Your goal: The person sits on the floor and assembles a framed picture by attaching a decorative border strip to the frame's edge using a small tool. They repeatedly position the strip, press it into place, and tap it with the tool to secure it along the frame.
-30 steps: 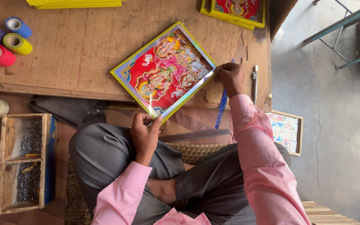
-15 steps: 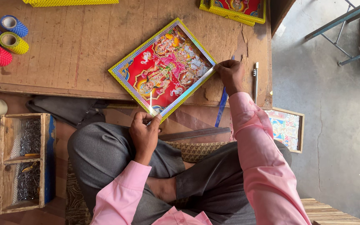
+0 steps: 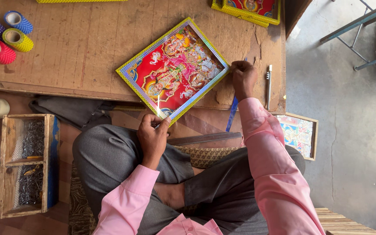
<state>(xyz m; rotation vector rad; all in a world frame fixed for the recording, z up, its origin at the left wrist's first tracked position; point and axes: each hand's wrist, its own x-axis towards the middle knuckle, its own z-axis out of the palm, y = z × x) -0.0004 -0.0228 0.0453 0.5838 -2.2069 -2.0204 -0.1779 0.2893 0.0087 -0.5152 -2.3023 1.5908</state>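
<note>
the wooden table (image 3: pixel 88 48) is the largest item; i sit cross-legged at its near edge. on it lies the framed picture (image 3: pixel 173 69), red-grounded with a glittering yellow and blue border, set at an angle so that its near corner overhangs the table edge above my lap.

my right hand (image 3: pixel 243 77) is closed into a fist against the right-hand edge of the frame, gripping something thin; i cannot tell exactly what. a blue strip (image 3: pixel 232 116) runs down from under this hand toward my lap.

my left hand (image 3: pixel 153 137) is pinched shut on the overhanging near corner of the frame, fingers curled, thumb on top.

smaller items: a wooden box of nails (image 3: pixel 28 164) at my left, rolls of coloured tape (image 3: pixel 5 37) at the far left of the table, a slim metal tool (image 3: pixel 269 83) just beside my right hand.

risk, as i judge it: the frame rests only partly on the table. if the left-hand grip slackens, the overhanging corner may tip down. uneven pull from the right hand could skew the frame or crease the border.
</note>
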